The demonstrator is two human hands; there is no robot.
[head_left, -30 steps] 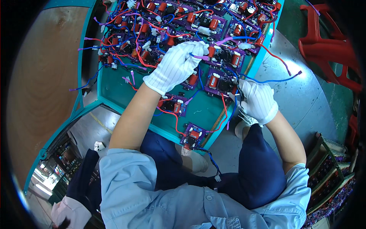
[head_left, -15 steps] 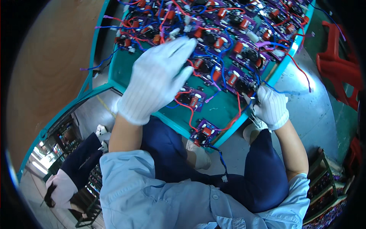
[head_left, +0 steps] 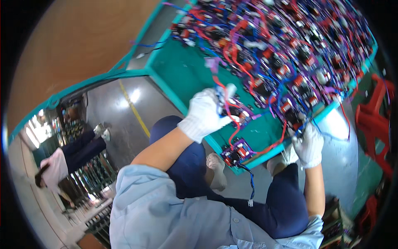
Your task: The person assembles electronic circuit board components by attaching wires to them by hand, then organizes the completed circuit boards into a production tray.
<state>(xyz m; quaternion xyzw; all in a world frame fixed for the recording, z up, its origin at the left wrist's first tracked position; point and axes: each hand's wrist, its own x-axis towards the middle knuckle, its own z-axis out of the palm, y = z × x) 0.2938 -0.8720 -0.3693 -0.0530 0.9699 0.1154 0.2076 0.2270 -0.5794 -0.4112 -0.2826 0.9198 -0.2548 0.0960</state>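
Both hands wear white gloves. My left hand (head_left: 205,114) is closed around a small purple circuit board (head_left: 238,114) with red and blue wires, lifted just above the teal table (head_left: 186,74). My right hand (head_left: 309,143) is at the table's near edge, pinching wires that run from the boards there. A heap of purple circuit boards (head_left: 290,45) with tangled red, blue and purple wires covers the far part of the table. One single board (head_left: 236,152) lies at the near edge between my hands, a blue wire hanging off it.
A red plastic stool (head_left: 375,120) stands at the right on the grey floor. Another person (head_left: 62,159) in dark trousers is at the far left beside racks. A brown wooden surface (head_left: 83,37) fills the upper left. My knees are under the table edge.
My left hand came back from the pile toward me and now grips a board. The right hand stayed at the table edge. The view tilted, so the table shifted up and right.
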